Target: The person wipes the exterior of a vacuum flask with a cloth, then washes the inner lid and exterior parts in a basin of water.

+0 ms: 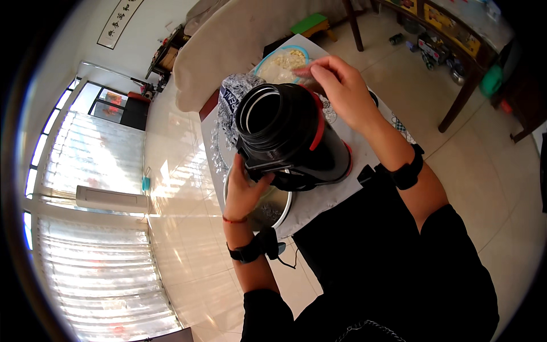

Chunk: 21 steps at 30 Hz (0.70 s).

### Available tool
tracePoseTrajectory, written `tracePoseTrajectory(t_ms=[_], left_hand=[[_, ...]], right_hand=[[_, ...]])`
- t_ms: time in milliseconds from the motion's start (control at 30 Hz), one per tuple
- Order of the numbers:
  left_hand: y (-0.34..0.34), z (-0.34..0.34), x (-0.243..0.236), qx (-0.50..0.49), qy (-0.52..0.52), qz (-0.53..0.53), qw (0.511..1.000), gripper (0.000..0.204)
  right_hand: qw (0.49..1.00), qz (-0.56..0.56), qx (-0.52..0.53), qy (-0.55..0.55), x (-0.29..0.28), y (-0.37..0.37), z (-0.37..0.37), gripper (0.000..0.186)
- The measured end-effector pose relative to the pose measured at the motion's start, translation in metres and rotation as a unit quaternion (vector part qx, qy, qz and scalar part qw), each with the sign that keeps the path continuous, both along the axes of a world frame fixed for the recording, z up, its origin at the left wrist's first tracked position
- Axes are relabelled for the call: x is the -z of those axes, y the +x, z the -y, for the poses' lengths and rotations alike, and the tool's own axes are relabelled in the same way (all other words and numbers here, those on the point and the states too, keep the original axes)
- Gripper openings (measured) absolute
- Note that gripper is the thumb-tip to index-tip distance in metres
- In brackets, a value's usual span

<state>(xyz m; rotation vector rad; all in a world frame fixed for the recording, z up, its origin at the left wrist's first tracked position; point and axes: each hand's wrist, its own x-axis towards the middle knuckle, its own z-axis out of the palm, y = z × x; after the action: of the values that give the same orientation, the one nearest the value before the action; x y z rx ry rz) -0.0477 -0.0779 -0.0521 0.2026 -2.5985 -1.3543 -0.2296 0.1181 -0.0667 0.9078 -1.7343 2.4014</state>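
Note:
My left hand (244,191) grips the near side of a large black cylindrical appliance (296,134) with a red trim and an open round mouth, tilted toward me over a small table (319,199). My right hand (336,85) hovers beyond the appliance's rim, fingers pinched together, next to a blue-rimmed bowl (285,60) of pale food pieces. Whether the fingers hold any food I cannot make out. A shiny metal bowl (273,208) sits under the appliance, by my left wrist.
A crumpled patterned bag (233,105) lies left of the appliance. A beige sofa (239,40) stands behind the table, a dark wooden table (456,51) with toys beneath it at the right. Glossy tiled floor (176,188) spreads to the left, toward bright windows.

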Motion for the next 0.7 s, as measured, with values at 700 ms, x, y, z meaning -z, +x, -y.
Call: tracePoseTrajectory(t_ms=[700], left_hand=[[-0.064,-0.067,-0.041,-0.086,-0.071,-0.200,0.973,0.081]], right_hand=[[0.909,-0.325,0.197,0.172,-0.015,-0.005,0.009,0.012]])
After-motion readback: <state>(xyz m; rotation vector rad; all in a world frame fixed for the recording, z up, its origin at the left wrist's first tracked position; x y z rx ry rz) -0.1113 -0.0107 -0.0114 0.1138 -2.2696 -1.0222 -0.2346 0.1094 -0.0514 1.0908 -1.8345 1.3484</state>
